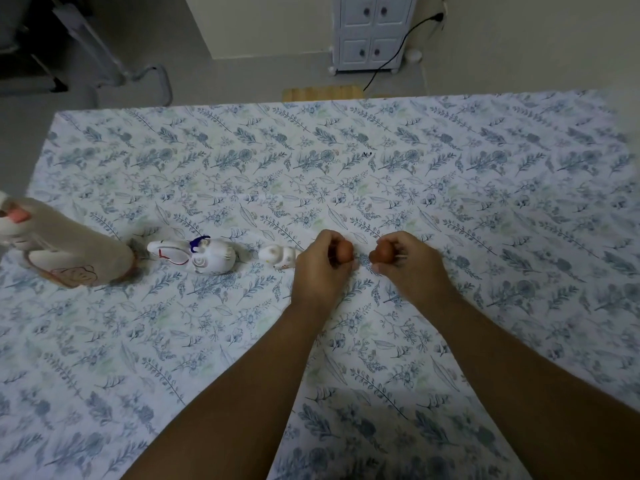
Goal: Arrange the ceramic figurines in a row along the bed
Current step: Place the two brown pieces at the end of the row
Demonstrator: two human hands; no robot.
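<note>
Two small brown figurines were in hand near the middle of the bed (346,161): left hand (320,268) was curled around one brown figurine (344,252), only its rounded top showing past the fingers; right hand (412,263) was closed on the other brown figurine (381,255), again mostly hidden by the grip. The two sat near each other with a small gap of sheet between, both low over the bed; contact with the sheet couldn't be confirmed. Left of the left hand, a row ran along the bed: small white figurine (278,257) just beside the left knuckles, then a white figurine with blue and red markings (201,256), lying or tilted, shape unclear, then a large cream figurine (65,251) with a pink patch near its top, at the left frame edge, partly cut off. The sheet was white with a blue leaf and flower print. Beyond the far edge of the bed: white cabinet (372,29) with four small doors against the wall, black cable (394,57) running from a wall socket to the floor, and a wooden mat (322,93) on the floor
</note>
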